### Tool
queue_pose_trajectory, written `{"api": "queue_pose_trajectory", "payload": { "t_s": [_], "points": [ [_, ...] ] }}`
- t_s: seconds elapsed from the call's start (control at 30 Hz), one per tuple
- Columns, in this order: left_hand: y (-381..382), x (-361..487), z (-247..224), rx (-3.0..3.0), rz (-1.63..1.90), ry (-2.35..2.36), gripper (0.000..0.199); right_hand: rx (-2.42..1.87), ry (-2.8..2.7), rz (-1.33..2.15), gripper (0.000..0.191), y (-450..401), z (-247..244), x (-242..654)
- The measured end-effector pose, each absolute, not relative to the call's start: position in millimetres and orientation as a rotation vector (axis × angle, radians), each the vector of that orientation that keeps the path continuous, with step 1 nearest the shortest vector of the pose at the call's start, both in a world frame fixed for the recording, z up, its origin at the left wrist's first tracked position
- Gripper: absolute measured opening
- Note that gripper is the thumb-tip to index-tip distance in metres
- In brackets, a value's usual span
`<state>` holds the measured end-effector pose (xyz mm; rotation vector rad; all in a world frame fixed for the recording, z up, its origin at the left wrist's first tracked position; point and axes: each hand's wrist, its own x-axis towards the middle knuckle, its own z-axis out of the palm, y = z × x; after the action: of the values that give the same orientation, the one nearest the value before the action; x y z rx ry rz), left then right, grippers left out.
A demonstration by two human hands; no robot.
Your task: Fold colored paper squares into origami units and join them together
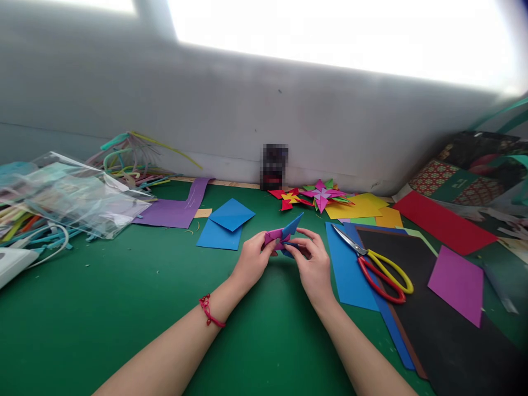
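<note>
Both hands hold a small folded paper piece (274,236), magenta on its left and blue on its right, just above the green table. My left hand (252,257) is closed on the magenta side, thumb in front. Pinching the blue part at the right is my right hand (313,264), its fingers curled. One blue point sticks up between the hands. My fingers cover part of the folds. Two blue paper squares (231,214) overlap on the table to the left of the hands. Beyond the hands lie folded paper stars (322,193) in pink, red, yellow and green.
Scissors (363,252) with red and yellow handles rest on blue and black sheets (412,275) at the right. A magenta square (457,283) and red paper (443,220) lie farther right. Purple paper (173,213) and a clear plastic bag (82,192) are at the left.
</note>
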<state>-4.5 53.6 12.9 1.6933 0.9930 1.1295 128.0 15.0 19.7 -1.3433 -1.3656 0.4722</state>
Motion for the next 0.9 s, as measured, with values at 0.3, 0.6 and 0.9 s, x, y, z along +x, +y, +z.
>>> {"api": "queue_pose_trajectory", "payload": {
  "t_s": [0.3,0.6,0.9],
  "points": [
    [52.6,-3.3,8.4,1.730,1.133,1.071,0.022,-1.452,-1.633,0.145,0.014,13.4,18.7,126.9],
    [52.2,-1.3,10.8,1.681,1.087,0.976,0.026,-1.432,-1.555,0.057,0.015,12.8,18.4,125.4],
    [49.7,-1.5,12.8,1.672,1.068,0.957,0.027,-1.399,-1.505,0.245,0.013,15.1,17.4,129.5]
  ]
}}
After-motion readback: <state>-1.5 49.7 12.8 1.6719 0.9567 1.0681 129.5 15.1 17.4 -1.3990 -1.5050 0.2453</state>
